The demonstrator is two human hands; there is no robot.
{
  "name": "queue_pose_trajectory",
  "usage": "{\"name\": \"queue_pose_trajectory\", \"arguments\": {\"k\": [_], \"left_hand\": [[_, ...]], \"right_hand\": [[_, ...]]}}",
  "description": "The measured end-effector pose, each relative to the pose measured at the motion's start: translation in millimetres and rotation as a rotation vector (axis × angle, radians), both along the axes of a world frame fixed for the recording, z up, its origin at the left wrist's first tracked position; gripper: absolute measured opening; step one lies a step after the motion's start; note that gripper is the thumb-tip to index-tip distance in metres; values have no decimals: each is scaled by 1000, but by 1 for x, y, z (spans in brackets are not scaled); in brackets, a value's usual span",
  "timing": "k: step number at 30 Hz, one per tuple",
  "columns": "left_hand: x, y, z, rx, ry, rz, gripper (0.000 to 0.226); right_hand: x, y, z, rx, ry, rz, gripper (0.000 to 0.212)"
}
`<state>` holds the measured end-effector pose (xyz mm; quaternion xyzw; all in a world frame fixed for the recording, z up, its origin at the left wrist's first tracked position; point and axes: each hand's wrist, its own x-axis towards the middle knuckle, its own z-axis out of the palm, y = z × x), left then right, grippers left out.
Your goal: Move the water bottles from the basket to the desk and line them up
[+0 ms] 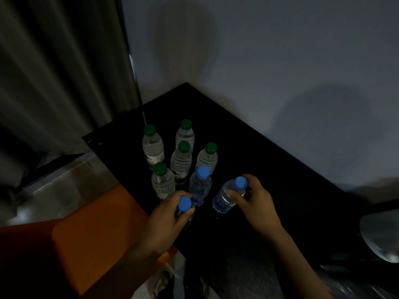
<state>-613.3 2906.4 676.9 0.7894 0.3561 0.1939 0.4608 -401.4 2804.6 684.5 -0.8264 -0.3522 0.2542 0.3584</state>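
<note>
Black and glossy, the bench carries five green-capped bottles clustered near its left end, with one blue-capped bottle standing just in front of them. The left hand wraps a second blue-capped bottle at the bench edge; the right hand grips a tilted third. An orange seat sits left, beside a curtain.

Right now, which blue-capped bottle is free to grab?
On the black desk, near its front edge, stand three blue-capped bottles. The free bottle is the middle one, just behind the left hand; no hand touches it, unlike its two blue neighbours.
</note>
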Motion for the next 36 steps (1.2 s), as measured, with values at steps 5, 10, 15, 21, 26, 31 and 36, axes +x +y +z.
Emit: {"name": "queue_pose_trajectory", "arguments": {"k": [5,10,15,21,26,31,36], "left_hand": [[5,6,7,94,138,-61,23],[11,16,15,194,250,-179,25],[19,19,31,265,254,-317,25],[42,3,47,364,251,-531,27],[70,-37,59,404,307,-727,28],[93,-86,72,426,363,-880,31],[116,-152,80,494,361,-991,31]], "right_hand": [[2,-24,-2,-248,-231,55,37],[-2,-39,4,-507,-261,216,16],[-20,-56,10,-599,-246,167,29],[-45,-89,28,-587,-222,-4,16],[-48,-135,45,-558,-229,-163,12],[-54,-193,61,-508,-223,-343,17],[-65,-271,70,-484,-200,-525,27]]}}
